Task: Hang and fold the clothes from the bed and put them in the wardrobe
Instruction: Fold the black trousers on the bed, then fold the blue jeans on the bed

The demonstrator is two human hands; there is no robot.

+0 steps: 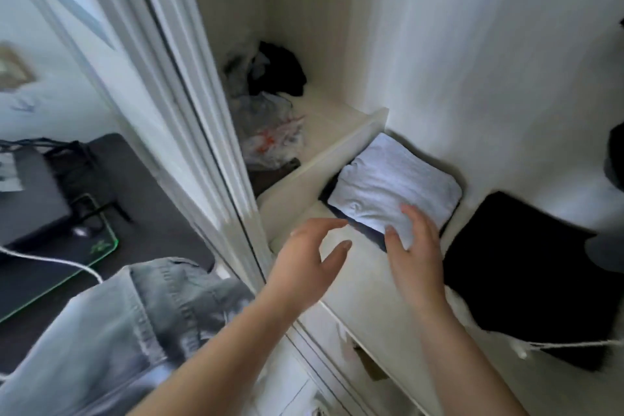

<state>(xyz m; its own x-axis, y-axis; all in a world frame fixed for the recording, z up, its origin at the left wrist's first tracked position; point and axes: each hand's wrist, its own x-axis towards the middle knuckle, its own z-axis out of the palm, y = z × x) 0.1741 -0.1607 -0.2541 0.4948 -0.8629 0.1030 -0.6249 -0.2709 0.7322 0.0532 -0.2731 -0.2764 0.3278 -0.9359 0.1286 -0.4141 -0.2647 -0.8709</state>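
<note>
White shirt: we see a folded white shirt [395,189] lying on a darker folded piece, on the cream wardrobe shelf [358,284], right in front of our hands.
Shirt and right hand: our right hand [413,250] lies over the near corner of the shirt, fingertips touching the cloth.
Shirt and left hand: our left hand [309,263] hovers just beside the shirt's near-left edge, apart from it.
Black pile: a folded black garment [516,273] sits on the same shelf, to the right of the shirt and near our right wrist.
Back compartment: behind a low white divider [324,159] we see a crumpled plastic bag [273,138] and dark bundled cloth [280,67].
Door: the wardrobe's mirrored door [101,111] stands at the left; jeans [118,324] show in its lower part.
Cord: a white cord [570,344] crosses the black pile's near edge.
Right grip: fingers straight and slightly spread, flat on the shirt, gripping nothing.
Left grip: fingers wide and loosely bent, thumb out, holding nothing.
</note>
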